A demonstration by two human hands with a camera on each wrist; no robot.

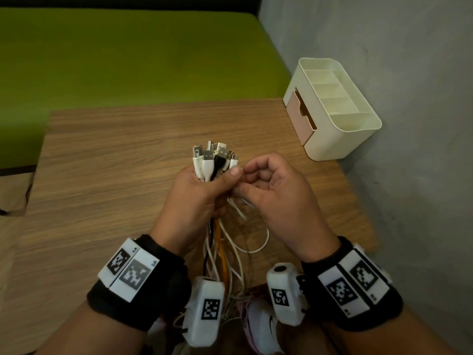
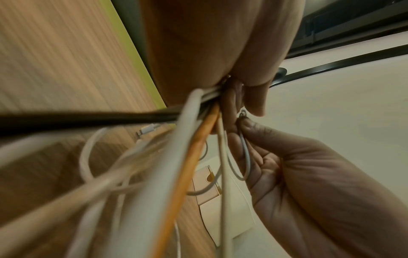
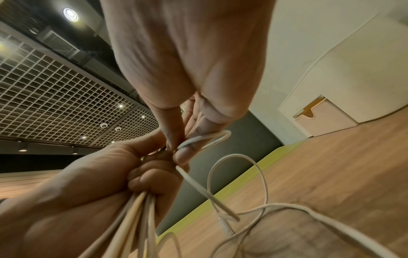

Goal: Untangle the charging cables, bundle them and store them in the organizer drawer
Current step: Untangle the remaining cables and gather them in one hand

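My left hand (image 1: 204, 190) grips a bunch of charging cables (image 1: 215, 160) just below their plugs, which fan out above the fist. White, black and orange cords (image 1: 222, 252) hang down from it toward my lap. My right hand (image 1: 266, 180) sits right beside it and pinches a thin white cable (image 3: 198, 139) between thumb and forefinger. In the left wrist view the orange cord (image 2: 194, 148) and white cords run out of the fist, and the right hand (image 2: 287, 165) holds a grey-white loop. The cream organizer (image 1: 335, 108) with its pink drawer (image 1: 302, 116) slightly pulled out stands at the table's far right corner.
The wooden table (image 1: 115, 162) lies under both hands. A loose white cable loop (image 1: 256, 242) rests on it near my right wrist. A green surface (image 1: 128, 60) lies beyond the table, and a grey wall (image 1: 409, 98) stands right behind the organizer.
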